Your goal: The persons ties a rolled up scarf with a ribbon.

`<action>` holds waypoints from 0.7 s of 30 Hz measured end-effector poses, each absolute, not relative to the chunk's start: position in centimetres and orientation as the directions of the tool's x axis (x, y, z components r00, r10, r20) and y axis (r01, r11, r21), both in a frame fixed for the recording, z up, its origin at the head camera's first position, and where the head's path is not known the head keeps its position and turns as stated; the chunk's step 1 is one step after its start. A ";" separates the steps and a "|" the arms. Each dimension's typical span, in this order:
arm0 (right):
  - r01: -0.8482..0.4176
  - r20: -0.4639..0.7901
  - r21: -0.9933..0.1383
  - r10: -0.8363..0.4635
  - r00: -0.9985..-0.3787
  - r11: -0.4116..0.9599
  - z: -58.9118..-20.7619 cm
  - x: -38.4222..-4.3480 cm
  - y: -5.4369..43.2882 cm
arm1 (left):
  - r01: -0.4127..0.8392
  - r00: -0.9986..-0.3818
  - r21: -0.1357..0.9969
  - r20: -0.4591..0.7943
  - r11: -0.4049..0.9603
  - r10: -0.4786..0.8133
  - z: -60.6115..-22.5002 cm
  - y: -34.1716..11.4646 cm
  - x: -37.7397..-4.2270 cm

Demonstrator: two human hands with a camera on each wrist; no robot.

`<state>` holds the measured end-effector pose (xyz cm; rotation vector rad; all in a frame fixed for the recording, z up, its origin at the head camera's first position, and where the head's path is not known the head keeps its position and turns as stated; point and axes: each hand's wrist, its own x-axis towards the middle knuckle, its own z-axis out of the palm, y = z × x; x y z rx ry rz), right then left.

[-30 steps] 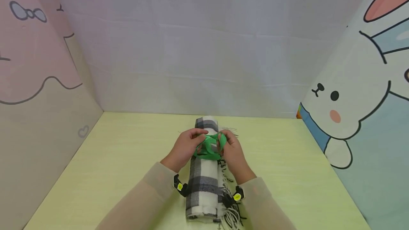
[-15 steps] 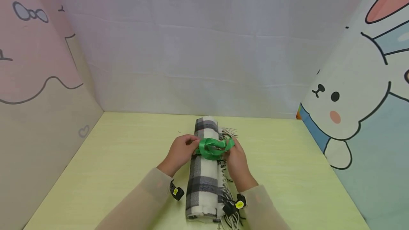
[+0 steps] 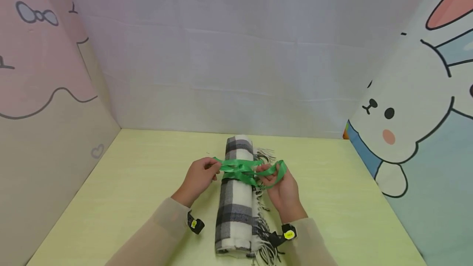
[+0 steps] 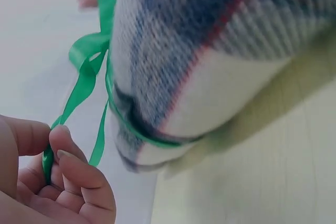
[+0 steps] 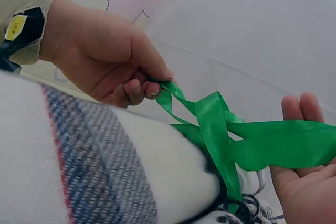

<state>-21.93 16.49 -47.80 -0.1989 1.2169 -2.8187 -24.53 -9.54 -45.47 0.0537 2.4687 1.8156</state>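
A rolled plaid scarf [image 3: 238, 212] in white, grey and dark blue lies lengthwise in front of me. Green ribbon [image 3: 239, 170] circles its upper half and crosses in a loose bow-like tangle on top. My left hand [image 3: 197, 177], left of the roll, pinches one ribbon strand between thumb and forefinger; the left wrist view shows the pinched strand [image 4: 79, 90] running taut to the tangle. To the right of the roll, my right hand [image 3: 284, 194] holds a ribbon loop [image 3: 281, 170]. In the right wrist view, the wide ribbon strip [image 5: 289, 142] crosses its fingers; the thumb is hidden there.
Black and white fringe [image 3: 264, 225] spills along the scarf's right side onto the pale yellow table [image 3: 155, 159]. A white cloth backdrop [image 3: 236, 52] rises behind, with cartoon-printed panels on the left and right. Black straps circle both wrists.
Both hands have drawn apart sideways and slightly toward me. The ribbon loops bunched between them have stretched into strands out to each side, while the scarf stays in place.
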 end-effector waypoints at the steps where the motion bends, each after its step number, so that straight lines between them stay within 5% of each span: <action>1: 0.006 0.084 -0.729 -0.099 -0.992 -0.684 -47.8 -22.0 16.5 | -0.021 -0.997 0.956 -0.043 0.291 0.069 -45.5 -9.7 -24.5; 13: -0.033 0.091 -0.754 -0.055 -0.994 -0.656 -48.6 -22.5 18.0 | -0.079 -0.997 0.991 -0.076 0.109 -0.033 -46.5 -12.0 -24.6; 21: -0.016 0.104 -0.694 -0.078 -0.991 -0.720 -48.8 -22.5 19.6 | -0.119 -0.992 0.968 -0.106 0.220 -0.074 -46.5 -13.8 -24.7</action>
